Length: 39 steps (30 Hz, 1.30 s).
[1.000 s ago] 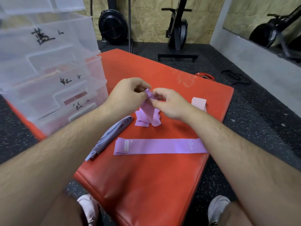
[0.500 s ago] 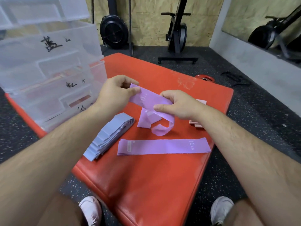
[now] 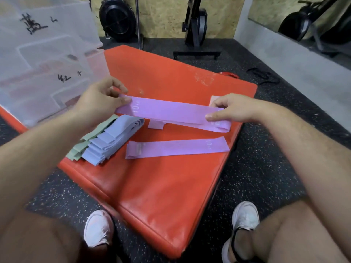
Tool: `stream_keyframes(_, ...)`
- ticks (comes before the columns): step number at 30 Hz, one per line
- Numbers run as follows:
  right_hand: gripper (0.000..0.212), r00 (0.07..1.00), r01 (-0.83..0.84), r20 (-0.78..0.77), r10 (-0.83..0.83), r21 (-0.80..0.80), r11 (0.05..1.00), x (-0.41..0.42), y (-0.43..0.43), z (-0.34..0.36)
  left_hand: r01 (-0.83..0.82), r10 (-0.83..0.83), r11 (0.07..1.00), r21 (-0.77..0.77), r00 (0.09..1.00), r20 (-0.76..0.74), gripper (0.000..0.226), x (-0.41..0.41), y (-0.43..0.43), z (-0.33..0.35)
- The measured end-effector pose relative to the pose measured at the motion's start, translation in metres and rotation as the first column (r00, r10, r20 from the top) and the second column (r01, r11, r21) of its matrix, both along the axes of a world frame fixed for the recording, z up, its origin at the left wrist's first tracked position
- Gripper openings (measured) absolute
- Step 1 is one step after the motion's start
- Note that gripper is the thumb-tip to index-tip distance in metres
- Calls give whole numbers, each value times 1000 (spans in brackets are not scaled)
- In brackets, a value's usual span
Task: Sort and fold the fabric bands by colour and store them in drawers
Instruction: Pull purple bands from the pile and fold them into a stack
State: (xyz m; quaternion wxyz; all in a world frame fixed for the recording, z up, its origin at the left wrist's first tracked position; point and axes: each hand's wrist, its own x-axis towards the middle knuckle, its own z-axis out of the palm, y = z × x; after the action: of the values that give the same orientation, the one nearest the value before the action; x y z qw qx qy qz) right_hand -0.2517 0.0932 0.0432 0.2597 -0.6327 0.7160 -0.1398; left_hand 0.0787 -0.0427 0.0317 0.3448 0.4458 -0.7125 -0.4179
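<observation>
Your left grip (image 3: 98, 103) pinches the left end of the purple band (image 3: 171, 111) and your right grip (image 3: 233, 109) pinches the right end. The band is drawn out flat over the red mat (image 3: 171, 186), just beyond the second purple band (image 3: 176, 149), which lies flat nearer you. At the right end the layers look offset, so a fold made now would likely come out skewed. If either pinch slackens, the band could spring toward the blue stack (image 3: 114, 137) and green bands (image 3: 79, 149) on the left and muddle your colours. The drawers (image 3: 47, 63) stand far left.
</observation>
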Motion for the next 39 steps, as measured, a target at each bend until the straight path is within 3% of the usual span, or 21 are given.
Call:
stream_keyframes(4, 36, 993, 70, 95, -73, 37, 997, -11, 16, -10, 48, -40, 998, -50, 988, 146, 15, -2, 16, -12)
stream_keyframes(9, 11, 937, 119, 305, -170, 178, 977, -20, 26, -29, 28, 10, 992, -127, 957, 289, 16, 0, 22, -37)
stream_keyframes(14, 31, 915, 150, 332, -229, 247, 957, -14, 36, -46, 43, 50, 977, -209, 907, 418, 16, 5, 37, -54)
stream_keyframes(17, 38, 931, 175, 289, -223, 182, 968, -9, 38, -54, 99, 40, 959, -265, 880, 473, 19, 5, 45, -60)
stream_keyframes(24, 14, 963, 235, 107, -245, 103, 967, -3, 41, -67, 158, 26, 950, -268, 817, 575, 20, 5, 47, -85)
stream_keyframes(34, 10, 974, 225, -19, -226, -23, 974, 4, 47, -77, 287, 19, 880, -377, 773, 634, 18, 11, 47, -99)
stream_keyframes(37, 7, 966, 169, -181, -183, -91, 981, 4, 48, -80, 310, 65, 837, -451, 763, 643, 16, 12, 46, -100)
stream_keyframes(39, 6, 959, 148, -226, -168, -105, 983, 4, 48, -83, 360, 25, 833, -420, 734, 679, 16, 12, 45, -99)
